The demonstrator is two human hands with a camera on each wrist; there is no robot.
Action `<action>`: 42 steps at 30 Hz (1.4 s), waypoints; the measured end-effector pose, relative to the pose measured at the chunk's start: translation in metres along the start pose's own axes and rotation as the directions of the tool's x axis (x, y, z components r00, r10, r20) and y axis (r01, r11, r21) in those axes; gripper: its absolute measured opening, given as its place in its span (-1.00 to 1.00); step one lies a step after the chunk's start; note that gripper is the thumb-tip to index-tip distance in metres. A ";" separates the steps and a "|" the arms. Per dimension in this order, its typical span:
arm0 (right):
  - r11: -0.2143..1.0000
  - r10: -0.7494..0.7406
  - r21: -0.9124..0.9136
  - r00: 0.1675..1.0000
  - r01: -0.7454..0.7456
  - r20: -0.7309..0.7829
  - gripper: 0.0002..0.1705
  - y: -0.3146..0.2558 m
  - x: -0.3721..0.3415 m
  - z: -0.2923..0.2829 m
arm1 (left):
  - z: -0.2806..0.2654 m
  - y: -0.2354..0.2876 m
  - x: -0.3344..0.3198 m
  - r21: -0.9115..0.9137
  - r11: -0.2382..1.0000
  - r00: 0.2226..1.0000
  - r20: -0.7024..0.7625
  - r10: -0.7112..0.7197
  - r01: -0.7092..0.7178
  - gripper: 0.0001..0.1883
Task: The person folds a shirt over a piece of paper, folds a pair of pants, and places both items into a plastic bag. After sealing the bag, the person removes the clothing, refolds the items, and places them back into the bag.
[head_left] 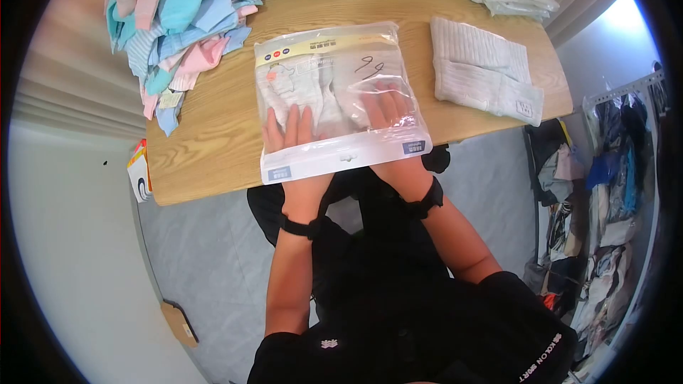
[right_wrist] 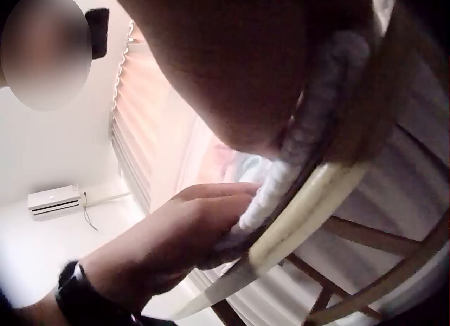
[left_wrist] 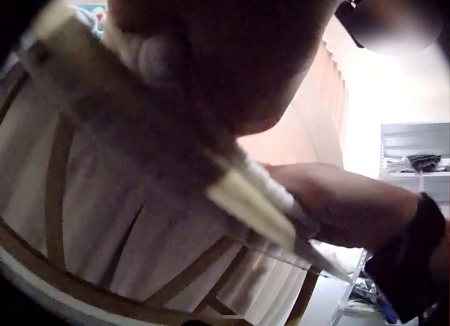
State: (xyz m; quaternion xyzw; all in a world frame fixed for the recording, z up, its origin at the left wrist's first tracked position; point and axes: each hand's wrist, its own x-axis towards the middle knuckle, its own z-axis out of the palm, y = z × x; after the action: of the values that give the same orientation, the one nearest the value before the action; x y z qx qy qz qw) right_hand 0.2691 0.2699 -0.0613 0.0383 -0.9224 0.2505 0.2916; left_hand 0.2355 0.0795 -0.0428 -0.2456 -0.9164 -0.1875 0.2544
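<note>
Your left hand at the bag's eight o'clock and right hand at three, fingers straight, slightly apart, could ruck the garment by dragging unevenly.

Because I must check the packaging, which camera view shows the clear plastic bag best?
The head view: it looks down on the clear plastic bag, showing its printed band and the white cloth inside. Both wrist views look from low down and seem to give only blurred edges of it, with no readable print.
</note>
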 end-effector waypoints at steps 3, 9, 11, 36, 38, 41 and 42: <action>0.996 -0.017 -0.090 0.998 0.023 0.062 -0.28 -0.014 0.002 -0.009 | -0.021 0.007 0.010 0.081 0.996 0.994 0.103 0.039 -0.047 -0.44; 0.996 -0.057 -0.069 0.993 0.064 0.102 -0.34 -0.024 -0.008 -0.016 | -0.034 0.016 0.042 0.110 0.986 0.912 0.379 -0.160 0.127 -0.65; 0.998 -0.067 -0.012 0.990 0.069 0.124 -0.34 -0.023 -0.007 -0.022 | -0.052 0.038 0.078 0.251 0.912 0.672 0.617 -0.409 0.325 -0.70; 0.997 -0.068 -0.024 0.998 0.068 0.001 -0.51 -0.038 -0.009 -0.018 | 0.022 -0.019 0.039 0.212 0.966 0.953 0.292 0.083 -0.149 -0.28; 0.996 -0.048 0.088 0.984 0.033 0.170 -0.56 -0.043 -0.026 -0.023 | -0.006 0.003 0.039 0.110 0.990 0.950 0.308 0.048 -0.086 -0.30; 0.802 -0.554 0.292 0.831 0.521 0.037 -0.60 -0.052 -0.055 -0.052 | -0.013 0.008 0.028 -0.066 0.996 0.942 0.326 0.078 -0.060 -0.21; 0.779 -0.562 0.316 0.826 0.542 -0.031 -0.58 -0.050 -0.075 -0.060 | -0.015 0.004 0.024 -0.103 0.993 0.928 0.360 0.096 -0.063 -0.19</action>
State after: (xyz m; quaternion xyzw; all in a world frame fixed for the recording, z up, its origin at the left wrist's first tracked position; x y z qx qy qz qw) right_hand 0.3731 0.2499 -0.0388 0.3604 -0.8280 0.2948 0.3124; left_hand 0.2251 0.0846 -0.0169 -0.3242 -0.9276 -0.1692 0.0764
